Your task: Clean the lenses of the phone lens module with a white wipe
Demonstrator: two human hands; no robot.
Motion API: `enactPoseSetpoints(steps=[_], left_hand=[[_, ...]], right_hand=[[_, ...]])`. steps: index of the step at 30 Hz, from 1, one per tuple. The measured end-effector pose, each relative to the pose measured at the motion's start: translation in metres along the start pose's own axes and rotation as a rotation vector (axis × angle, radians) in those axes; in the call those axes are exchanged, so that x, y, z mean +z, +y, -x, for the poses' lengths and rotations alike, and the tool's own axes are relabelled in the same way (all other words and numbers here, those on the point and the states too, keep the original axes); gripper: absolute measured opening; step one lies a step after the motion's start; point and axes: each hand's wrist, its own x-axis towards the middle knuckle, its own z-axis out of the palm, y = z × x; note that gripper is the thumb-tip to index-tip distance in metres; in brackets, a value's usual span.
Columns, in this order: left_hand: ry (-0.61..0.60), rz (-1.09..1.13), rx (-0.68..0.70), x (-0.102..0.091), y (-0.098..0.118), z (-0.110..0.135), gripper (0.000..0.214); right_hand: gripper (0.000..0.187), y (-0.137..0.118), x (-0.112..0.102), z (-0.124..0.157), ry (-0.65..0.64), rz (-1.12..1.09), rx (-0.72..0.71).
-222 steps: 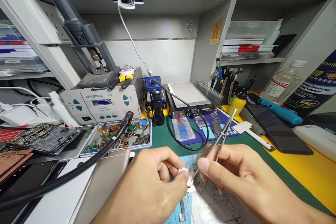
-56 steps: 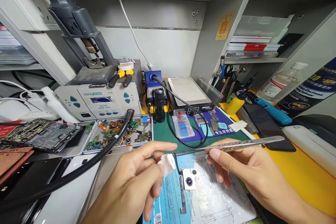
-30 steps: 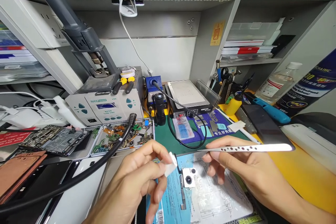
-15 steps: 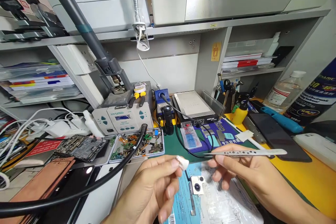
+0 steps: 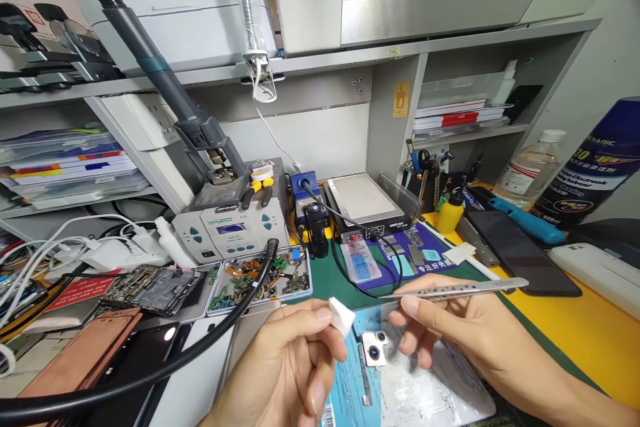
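Observation:
Between the thumb and fingers of my left hand (image 5: 293, 353) is a small white folded piece (image 5: 342, 317), which looks like a wipe or cotton pad. My right hand (image 5: 450, 327) grips metal tweezers (image 5: 465, 289), held nearly level with the thin tips pointing left, apart from the white piece. Below and between both hands, a dual-lens phone camera module (image 5: 374, 350) with a dark flex cable (image 5: 365, 383) lies on a blue and white plastic package (image 5: 430, 393). Part of the package is hidden by my hands.
A thick black hose (image 5: 215, 340) arches across the left side. Behind stand a grey rework station (image 5: 230, 230), a tray of small circuit parts (image 5: 295, 290) and a flat heating plate (image 5: 367, 197). Phones (image 5: 520, 250), a yellow bottle (image 5: 450, 211) and a spray can (image 5: 593, 160) are at right.
The white piece has turned in my left fingers, and more of its flat face shows. My right hand and tweezers have shifted slightly left, with the tweezers tilting a little. The view has moved slightly.

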Motion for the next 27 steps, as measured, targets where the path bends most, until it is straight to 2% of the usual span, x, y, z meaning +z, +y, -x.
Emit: enactPoseSetpoints(steps=[7,13,17,19,22,24,25,27], left_hand=[[-0.075,0.004,0.008,0.005,-0.003,0.004,0.020],[-0.001,-0.054,0.018,0.012,0.000,0.004,0.029],[0.037,-0.148,0.062,0.012,-0.001,0.006,0.020],[0.128,-0.361,0.174,0.011,-0.005,0.007,0.019],[0.312,-0.925,0.507,0.005,-0.012,0.008,0.015],[0.292,-1.258,0.774,0.001,-0.016,0.009,0.012],[0.256,-1.367,0.902,-0.002,-0.018,0.008,0.018],[0.237,-1.455,1.065,-0.007,-0.024,0.006,0.027]], right_hand=[[0.025,0.003,-0.004,0.000,-0.020,0.022,-0.001],[0.026,0.006,-0.006,-0.003,-0.008,0.020,-0.019],[0.025,0.001,-0.004,-0.002,-0.004,0.017,-0.021],[0.024,-0.001,-0.004,-0.001,-0.002,0.026,-0.021],[0.024,0.001,-0.004,0.000,0.005,0.078,-0.012],[0.024,0.005,-0.005,0.000,-0.001,0.120,-0.001],[0.023,0.007,-0.005,0.000,-0.008,0.137,0.005],[0.023,0.010,-0.005,-0.001,-0.024,0.157,0.023]])
